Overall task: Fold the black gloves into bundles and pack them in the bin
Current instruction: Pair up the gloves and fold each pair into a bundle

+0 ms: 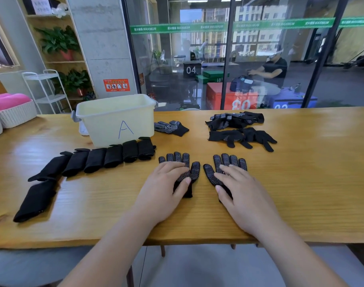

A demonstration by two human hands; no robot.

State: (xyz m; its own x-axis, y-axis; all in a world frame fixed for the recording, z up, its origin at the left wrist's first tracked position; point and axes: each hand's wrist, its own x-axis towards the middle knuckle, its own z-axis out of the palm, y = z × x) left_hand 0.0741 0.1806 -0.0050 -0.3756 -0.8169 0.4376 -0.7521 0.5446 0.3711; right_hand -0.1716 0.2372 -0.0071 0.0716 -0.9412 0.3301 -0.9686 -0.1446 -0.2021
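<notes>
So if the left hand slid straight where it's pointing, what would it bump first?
The left hand points forward and right. Past the flat glove it presses, it would likely reach the loose glove pile first, though the angle is uncertain.

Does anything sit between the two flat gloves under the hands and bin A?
Yes: the row of folded bundles lies along the near wall of the bin, between it and the left glove and right glove. The bin's top is open.

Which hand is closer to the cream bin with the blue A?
Left. The left hand lies flat on a dotted black glove in front and right of the cream plastic bin; the right hand covers the other glove, farther right.
</notes>
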